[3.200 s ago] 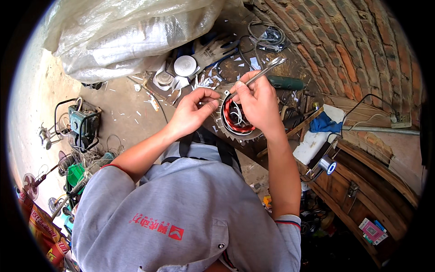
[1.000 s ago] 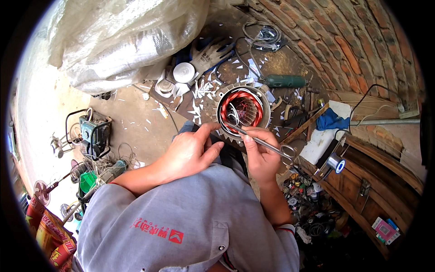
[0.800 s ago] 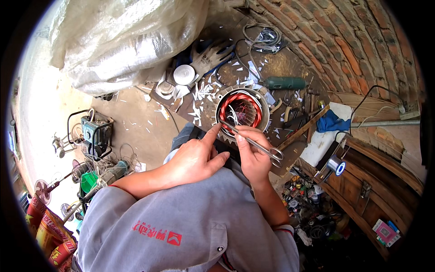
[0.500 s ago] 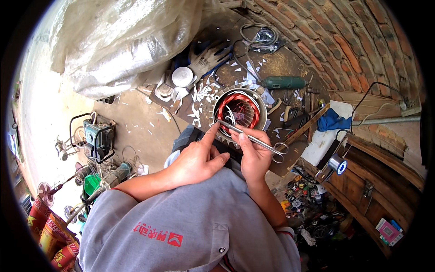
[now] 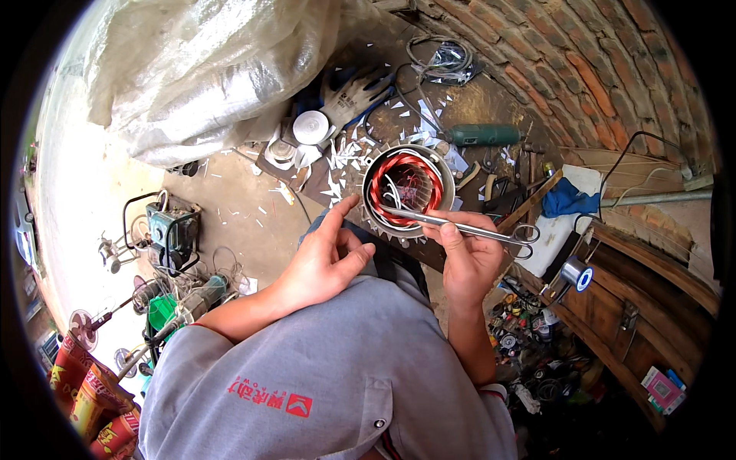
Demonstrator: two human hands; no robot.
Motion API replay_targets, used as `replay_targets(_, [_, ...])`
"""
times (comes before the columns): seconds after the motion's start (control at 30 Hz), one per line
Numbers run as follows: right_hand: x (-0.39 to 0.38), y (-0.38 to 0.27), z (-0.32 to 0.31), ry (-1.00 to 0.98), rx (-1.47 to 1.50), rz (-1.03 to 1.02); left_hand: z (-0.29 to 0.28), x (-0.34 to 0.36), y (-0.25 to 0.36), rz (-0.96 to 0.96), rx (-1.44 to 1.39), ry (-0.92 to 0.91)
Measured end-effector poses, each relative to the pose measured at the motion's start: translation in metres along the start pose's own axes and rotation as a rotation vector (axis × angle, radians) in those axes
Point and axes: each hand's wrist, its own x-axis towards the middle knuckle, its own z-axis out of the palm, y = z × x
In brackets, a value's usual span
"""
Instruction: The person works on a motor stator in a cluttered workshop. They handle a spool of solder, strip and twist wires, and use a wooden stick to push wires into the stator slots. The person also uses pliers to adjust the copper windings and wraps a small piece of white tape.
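A finned metal motor housing [image 5: 447, 186] holds a red-and-white wound ring [image 5: 435, 184], with white leads inside. My right hand [image 5: 468, 261], to the lower right of the housing, grips a long steel scissor-like tool [image 5: 491, 233], either scissors or forceps; its tip reaches over the left inner part of the ring and its two finger loops stick out to the right. My left hand [image 5: 322, 253] holds nothing, index finger stretched toward the housing's left rim, just short of it, thumb apart and the other fingers bent.
Paper scraps, white tape rolls [image 5: 310, 127], gloves [image 5: 345, 100], coiled cable [image 5: 441, 57] and a green cylindrical tool [image 5: 483, 135] lie around the housing. A brick wall [image 5: 583, 69] bounds the right, with a solder spool [image 5: 576, 274] below. Plastic sheeting [image 5: 192, 77] fills the upper left; machinery [image 5: 165, 230] stands left.
Both hands have dropped from above the housing since the earliest frame. Over the last half second my right hand and the tool moved right, and my left fingertip drew back from the housing.
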Motion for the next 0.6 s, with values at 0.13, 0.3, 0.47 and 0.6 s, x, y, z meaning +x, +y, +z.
replay_targets(0.13, [0.002, 0.001, 0.009, -0.065, -0.199, -0.064, -0.002, 0.002, -0.007, 0.035, -0.043, 0.016])
replay_targets(0.3, [0.026, 0.006, 0.024, -0.213, -0.387, -0.139, 0.000, 0.001, -0.011, 0.101, -0.019, 0.047])
replay_targets(0.47, [0.056, 0.005, 0.036, -0.268, -0.613, -0.296, -0.001, -0.003, -0.017, 0.135, -0.029, 0.060])
replay_targets(0.6, [0.076, 0.000, 0.048, -0.366, -0.693, -0.227, -0.001, -0.005, -0.022, 0.133, -0.020, 0.056])
